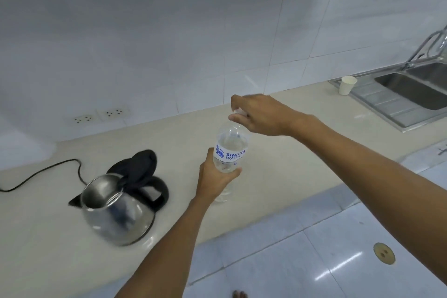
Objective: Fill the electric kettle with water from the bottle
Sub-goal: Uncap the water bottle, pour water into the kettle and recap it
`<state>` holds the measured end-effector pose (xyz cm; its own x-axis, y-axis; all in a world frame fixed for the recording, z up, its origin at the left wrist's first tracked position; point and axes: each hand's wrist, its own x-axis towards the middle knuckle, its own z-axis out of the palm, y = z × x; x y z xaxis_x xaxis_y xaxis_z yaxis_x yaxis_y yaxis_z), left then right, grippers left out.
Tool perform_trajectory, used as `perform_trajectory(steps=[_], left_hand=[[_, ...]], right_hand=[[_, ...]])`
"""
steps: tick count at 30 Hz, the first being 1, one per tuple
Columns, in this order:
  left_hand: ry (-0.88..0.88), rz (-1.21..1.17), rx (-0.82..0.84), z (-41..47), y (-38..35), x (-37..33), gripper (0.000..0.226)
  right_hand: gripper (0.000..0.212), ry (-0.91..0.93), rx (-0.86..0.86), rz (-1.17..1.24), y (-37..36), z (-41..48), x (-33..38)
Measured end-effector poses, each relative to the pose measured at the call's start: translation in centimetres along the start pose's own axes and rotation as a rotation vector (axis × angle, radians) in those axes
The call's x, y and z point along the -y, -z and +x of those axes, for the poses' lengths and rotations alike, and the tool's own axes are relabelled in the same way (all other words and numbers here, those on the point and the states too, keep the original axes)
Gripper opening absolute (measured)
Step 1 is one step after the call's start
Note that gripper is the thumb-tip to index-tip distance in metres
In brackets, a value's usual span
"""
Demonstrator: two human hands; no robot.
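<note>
A clear plastic water bottle [231, 150] with a white and blue label stands upright near the counter's front edge. My left hand [214, 178] wraps around its lower body. My right hand [260, 113] comes from above, its fingers closed around the white cap [238, 111]. To the left, a steel electric kettle [118, 210] sits on the beige counter [278, 176]. Its black lid [137, 167] is flipped up, and the inside looks empty. The kettle's handle points toward the bottle.
A black power cord [48, 172] runs left from the kettle. Wall sockets [101, 115] sit above the counter at the back. At the right are a steel sink [416, 92] with a tap and a white paper cup [347, 84]. Tiled floor lies below the counter edge.
</note>
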<state>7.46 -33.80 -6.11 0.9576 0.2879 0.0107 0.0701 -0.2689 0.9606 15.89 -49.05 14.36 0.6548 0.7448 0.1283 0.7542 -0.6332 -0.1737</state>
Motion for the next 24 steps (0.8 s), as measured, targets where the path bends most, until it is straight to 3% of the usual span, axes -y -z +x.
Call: perform_trajectory(steps=[5, 12, 19, 24], left_hand=[[-0.015, 0.0, 0.056, -6.7, 4.8, -0.4, 0.066], [-0.029, 0.032, 0.1, -14.0, 11.5, 0.2, 0.071], [0.016, 0.074, 0.098, -17.9, 20.1, 1.4, 0.074], [0.046, 0.148, 0.048, -19.0, 26.5, 1.5, 0.076]], right_hand=[[0.026, -0.032, 0.14, 0.045, 2.5, -3.5, 6.7], [0.05, -0.169, 0.092, -0.069, 2.3, -4.9, 16.3], [0.035, -0.169, 0.248, 0.07, 0.9, -2.0, 23.1], [0.021, -0.026, 0.278, 0.144, -0.3, 1.1, 26.2]])
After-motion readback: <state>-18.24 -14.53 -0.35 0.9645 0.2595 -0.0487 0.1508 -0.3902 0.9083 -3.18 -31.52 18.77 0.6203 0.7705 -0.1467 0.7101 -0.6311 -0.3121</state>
